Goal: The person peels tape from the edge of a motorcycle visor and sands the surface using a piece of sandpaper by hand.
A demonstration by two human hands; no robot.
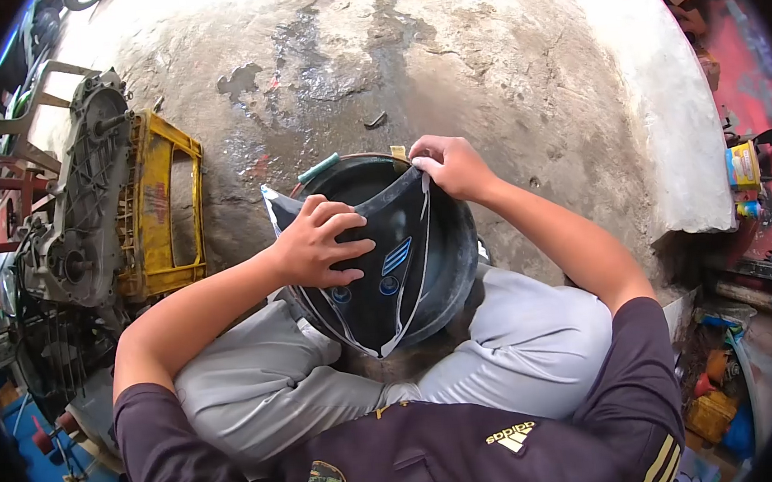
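A black, pointed plastic motorcycle panel [366, 270] with pale edges and blue stripe marks lies tilted over a dark round bucket [454, 276]. The bucket stands between my bent legs, and its wire handle has a green grip [319, 168] at the far side. My left hand [324, 243] rests on the panel's upper left face, fingers spread and slightly bent. At the panel's upper right corner, my right hand [454, 165] pinches the edge between thumb and fingers. The panel hides much of the bucket's inside.
On the left, a grey metal engine casing [84, 210] leans by a yellow plastic crate [161, 204]. A small dark piece [376, 120] lies on the wet concrete floor [517, 67] ahead. A raised concrete ledge [671, 119] runs along the right, with a yellow container [743, 166] beyond.
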